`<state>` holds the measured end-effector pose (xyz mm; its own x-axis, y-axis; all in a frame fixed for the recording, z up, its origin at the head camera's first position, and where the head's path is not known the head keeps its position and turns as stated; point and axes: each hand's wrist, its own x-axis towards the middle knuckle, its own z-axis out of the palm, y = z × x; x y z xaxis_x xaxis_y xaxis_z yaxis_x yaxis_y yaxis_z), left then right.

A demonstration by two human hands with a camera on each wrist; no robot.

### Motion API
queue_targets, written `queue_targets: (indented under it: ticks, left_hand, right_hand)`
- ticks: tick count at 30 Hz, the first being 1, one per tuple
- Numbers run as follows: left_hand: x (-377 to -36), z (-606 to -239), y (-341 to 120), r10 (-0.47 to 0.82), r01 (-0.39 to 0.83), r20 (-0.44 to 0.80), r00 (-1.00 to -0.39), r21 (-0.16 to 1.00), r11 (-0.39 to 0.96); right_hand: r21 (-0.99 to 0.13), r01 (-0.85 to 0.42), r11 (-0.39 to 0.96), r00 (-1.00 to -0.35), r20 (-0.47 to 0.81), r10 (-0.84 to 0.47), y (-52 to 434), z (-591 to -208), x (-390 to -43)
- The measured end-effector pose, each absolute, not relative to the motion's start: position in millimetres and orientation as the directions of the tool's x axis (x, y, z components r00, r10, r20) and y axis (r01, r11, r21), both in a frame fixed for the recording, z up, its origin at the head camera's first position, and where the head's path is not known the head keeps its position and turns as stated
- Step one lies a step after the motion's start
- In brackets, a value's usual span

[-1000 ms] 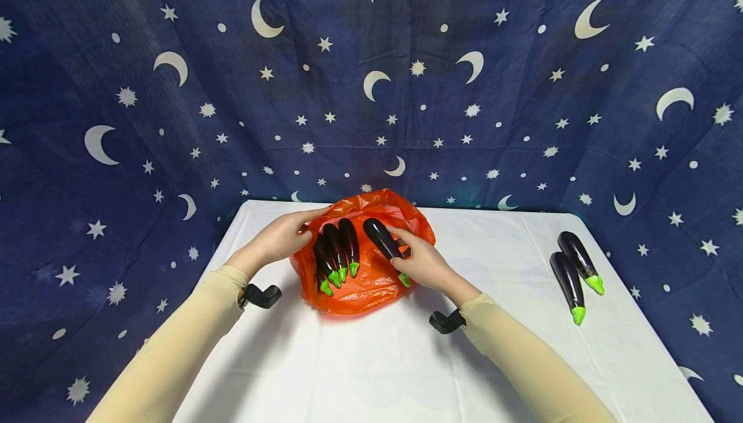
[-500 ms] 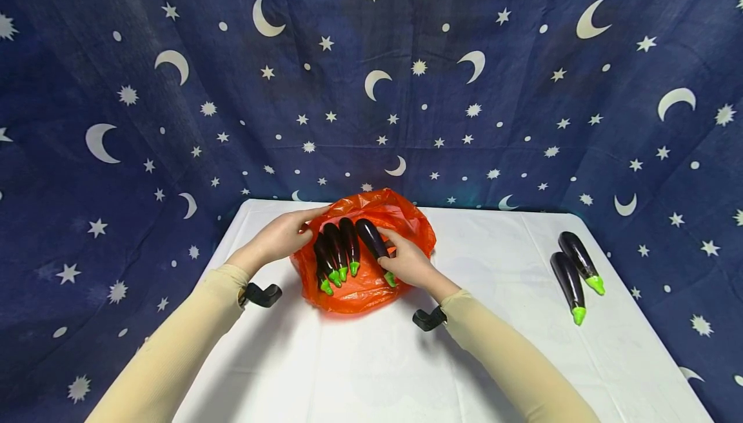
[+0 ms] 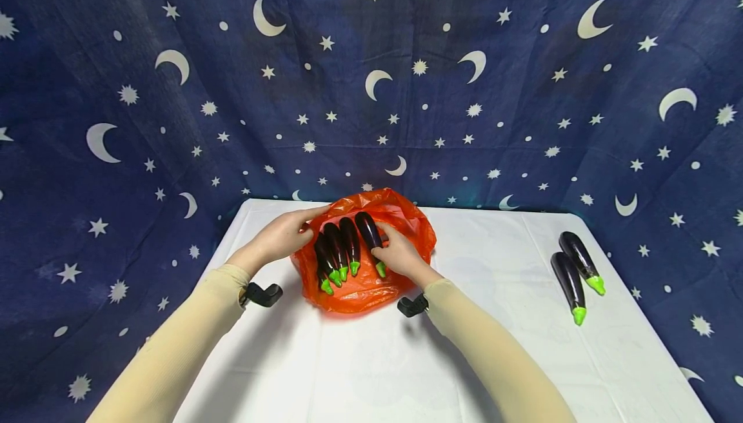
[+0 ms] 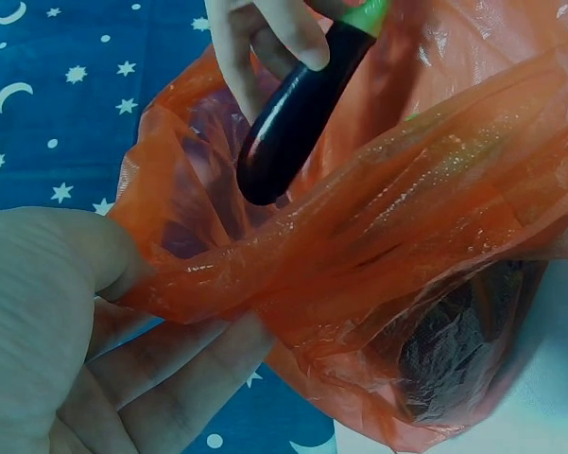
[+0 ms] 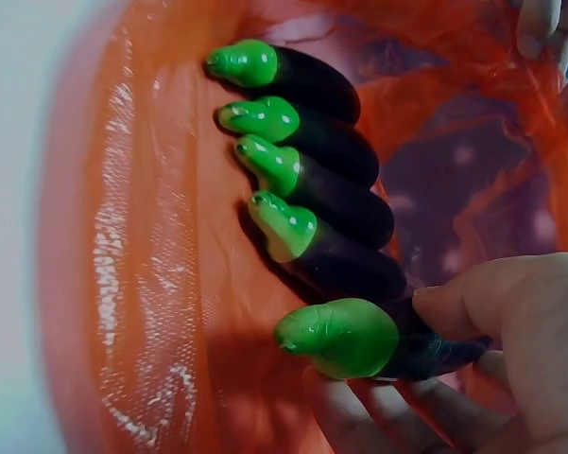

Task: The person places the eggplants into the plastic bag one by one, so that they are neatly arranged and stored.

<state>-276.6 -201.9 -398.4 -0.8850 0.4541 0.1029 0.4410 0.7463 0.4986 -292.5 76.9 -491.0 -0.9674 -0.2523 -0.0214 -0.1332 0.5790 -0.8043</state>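
An orange-red plastic bag [image 3: 366, 300] lies with its mouth spread wide on the white table. Its left rim is pinched between the thumb and fingers of my left hand [image 3: 281, 236], seen closer as the left hand [image 4: 66, 331] in the left wrist view. Inside the bag, several dark eggplants [image 3: 333, 242] with green stems lie side by side. My right hand [image 3: 403, 255] grips another eggplant [image 3: 367, 226] over the bag, to the right of that row. In the right wrist view the held eggplant [image 5: 345, 336] shows its green stem end toward the camera, apart from the row.
Two more eggplants, one nearer [image 3: 567, 284] and one farther [image 3: 577, 255], lie on the right side of the white table [image 3: 487, 358]. Behind the table hangs a dark blue curtain [image 3: 325, 88] with moons and stars.
My right hand has moved left with its eggplant, closer to the row in the bag, and the eggplant stands a little steeper. My left hand stays on the bag's rim.
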Motion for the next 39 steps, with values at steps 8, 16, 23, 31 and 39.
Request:
queue_targets:
  ticks: [8, 16, 23, 31, 39]
  left_hand:
    - [-277, -398, -201, 0.45, 0.441, 0.109, -0.886, 0.494, 0.749]
    - [-278, -398, -202, 0.441, 0.428, 0.101, -0.892, 0.503, 0.751]
    - [-278, -398, -202, 0.429, 0.413, 0.091, -0.899, 0.505, 0.758]
    - [-278, -397, -202, 0.431, 0.417, 0.098, -0.897, 0.509, 0.753]
    - [-277, -398, -201, 0.442, 0.443, 0.13, -0.887, 0.505, 0.741]
  right_hand:
    - [-0.784, -0.109, 0.61, -0.98, -0.019, -0.2, 68, -494, -304]
    - [-0.786, -0.071, 0.614, -0.987, -0.035, -0.159, 57, -499, -315]
    - [-0.781, -0.061, 0.621, -0.99, -0.031, -0.135, 51, -506, -320]
    - [-0.773, -0.026, 0.634, -0.992, -0.056, -0.109, 45, -507, -319]
    - [-0.759, -0.02, 0.651, -0.994, -0.055, -0.095, 42, -510, -320]
